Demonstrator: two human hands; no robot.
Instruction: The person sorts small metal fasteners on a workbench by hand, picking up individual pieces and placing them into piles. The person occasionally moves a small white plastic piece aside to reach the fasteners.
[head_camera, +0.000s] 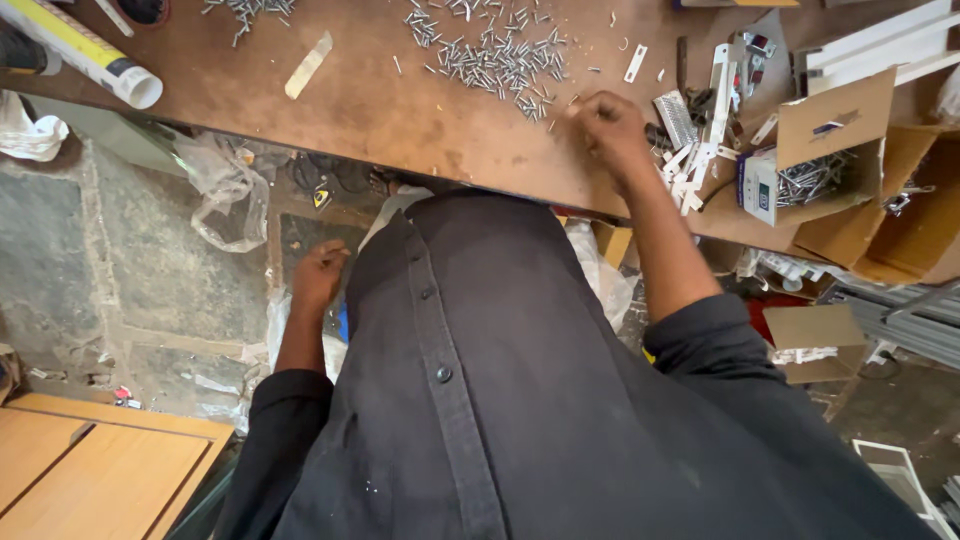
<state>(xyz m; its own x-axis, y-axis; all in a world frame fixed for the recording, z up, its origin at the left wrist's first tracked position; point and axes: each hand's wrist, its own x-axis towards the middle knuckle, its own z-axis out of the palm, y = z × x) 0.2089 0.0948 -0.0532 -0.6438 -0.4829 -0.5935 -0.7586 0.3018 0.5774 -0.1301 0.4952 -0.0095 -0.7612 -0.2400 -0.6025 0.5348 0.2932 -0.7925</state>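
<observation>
Brown workbench (380, 100) fills the top, stone floor (90, 260) below at 8 o'clock. Right hand (612, 128) at 1 o'clock, fingers curled tight, pinched near the bench edge; whether it grips a screw, cannot tell. Pile of silver screws (500, 58) just beside it at 11 o'clock from the hand, loose on the bench. White plastic brackets (690, 170) just right of that hand, touching or nearly so. Left hand (320, 275) hangs below the bench edge at 9 o'clock, fingers loosely curled against the dark shirt (480, 380), holding nothing visible. Cardboard box (835, 125) with more screws at 2 o'clock. Sealant tube (85, 50) at 10 o'clock on the bench. Clear plastic bag (225, 195) on the floor under the edge. Wooden cabinet (90, 470) at 7 o'clock.
</observation>
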